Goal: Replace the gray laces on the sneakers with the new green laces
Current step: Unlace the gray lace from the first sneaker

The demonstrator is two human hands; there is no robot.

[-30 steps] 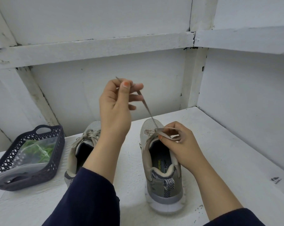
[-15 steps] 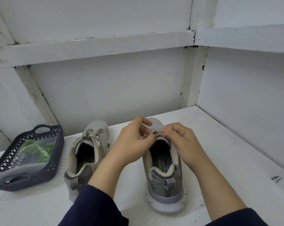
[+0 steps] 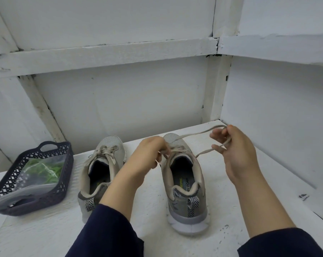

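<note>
Though slack — flat, ribbonlike gray lace [image 3: 194, 134]

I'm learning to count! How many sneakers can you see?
2. The left sneaker stands beside the basket, laced; the right sneaker stands right of it, its gray lace pulled loose.

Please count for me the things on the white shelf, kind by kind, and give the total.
Gray mesh sneakers: 2
Gray flat laces: 2
Dark blue plastic lattice basket: 1
Clear plastic bag of green laces: 1
Total: 6
</note>
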